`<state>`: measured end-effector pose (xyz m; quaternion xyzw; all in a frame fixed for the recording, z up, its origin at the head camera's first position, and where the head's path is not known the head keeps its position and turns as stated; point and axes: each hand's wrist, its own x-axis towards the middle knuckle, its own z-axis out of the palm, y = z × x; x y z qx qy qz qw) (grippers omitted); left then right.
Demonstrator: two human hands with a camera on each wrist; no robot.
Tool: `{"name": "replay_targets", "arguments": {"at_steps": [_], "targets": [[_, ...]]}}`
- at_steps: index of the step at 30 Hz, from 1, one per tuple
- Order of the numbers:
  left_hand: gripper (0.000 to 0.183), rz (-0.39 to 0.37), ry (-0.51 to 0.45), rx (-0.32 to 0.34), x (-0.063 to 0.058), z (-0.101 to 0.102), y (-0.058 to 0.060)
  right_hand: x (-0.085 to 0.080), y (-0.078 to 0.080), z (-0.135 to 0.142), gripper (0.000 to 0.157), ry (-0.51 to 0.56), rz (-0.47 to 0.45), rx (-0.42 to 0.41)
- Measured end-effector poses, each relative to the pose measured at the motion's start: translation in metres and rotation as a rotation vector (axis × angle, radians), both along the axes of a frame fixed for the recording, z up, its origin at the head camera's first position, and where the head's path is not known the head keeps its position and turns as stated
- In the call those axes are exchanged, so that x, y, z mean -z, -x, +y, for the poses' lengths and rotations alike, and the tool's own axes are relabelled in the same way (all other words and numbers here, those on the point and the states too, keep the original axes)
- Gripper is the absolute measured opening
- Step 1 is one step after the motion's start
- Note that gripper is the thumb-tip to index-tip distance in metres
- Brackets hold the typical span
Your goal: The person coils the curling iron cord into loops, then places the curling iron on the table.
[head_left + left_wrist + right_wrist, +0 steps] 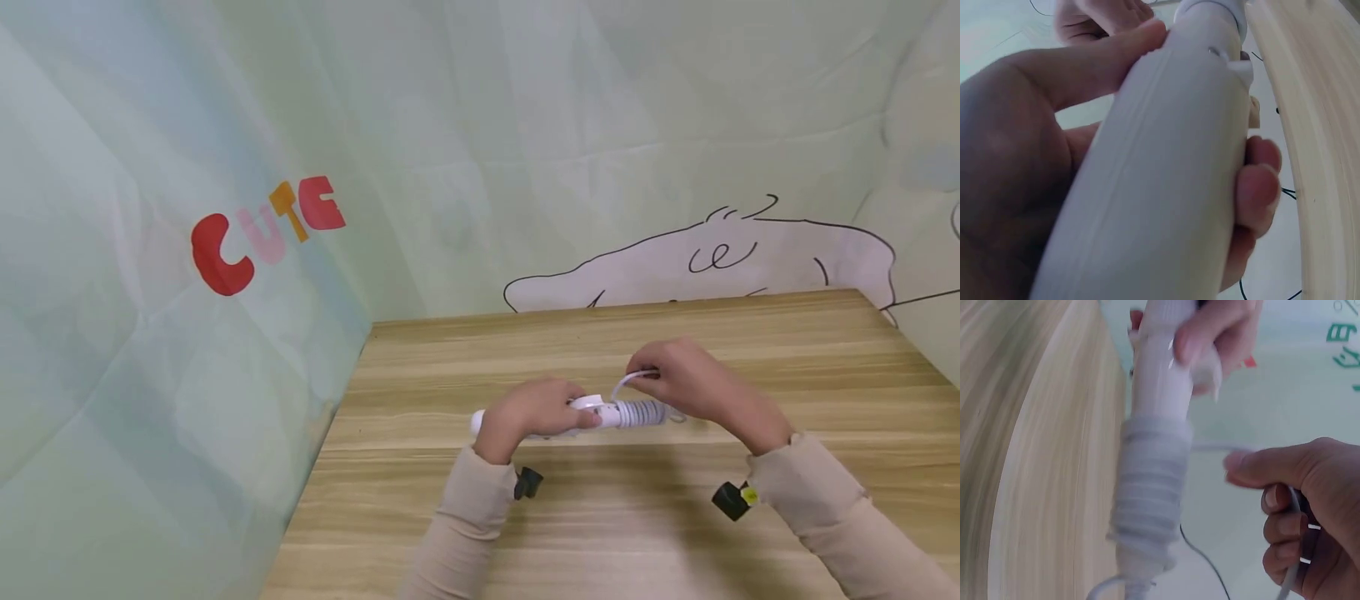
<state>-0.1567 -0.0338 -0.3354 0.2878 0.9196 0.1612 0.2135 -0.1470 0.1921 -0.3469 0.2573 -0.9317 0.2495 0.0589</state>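
On the left, the left hand (pixel 536 408) is wrapped round a white stick-shaped appliance (pixel 1154 175), maybe a hair curler, and holds it over the wooden table (pixel 375 500). Next come loops of white cord (pixel 641 413) round its right end, and then the right hand (pixel 690 379), fingers curled in, pinching a loose bit of it. This looks like winding or unwinding, I cannot tell which, and the next move seems to need a steady left hand and a gentle right one.
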Motion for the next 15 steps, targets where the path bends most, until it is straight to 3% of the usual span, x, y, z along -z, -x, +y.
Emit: {"name": "replay_targets", "arguments": {"at_steps": [9, 12, 15], "targets": [[0.027, 0.057, -0.031, -0.071, 0.007, -0.005, 0.011, -0.004, -0.016, -0.013, 0.009, 0.049, -0.161, 0.012], [0.029, 0.045, -0.081, -0.096, 0.007, -0.011, 0.016, -0.001, -0.021, -0.012, 0.012, 0.14, -0.306, -0.053], [0.029, 0.02, -0.146, -0.123, 0.005, -0.017, 0.02, 0.007, -0.023, -0.01, 0.015, 0.271, -0.481, -0.178]]}}
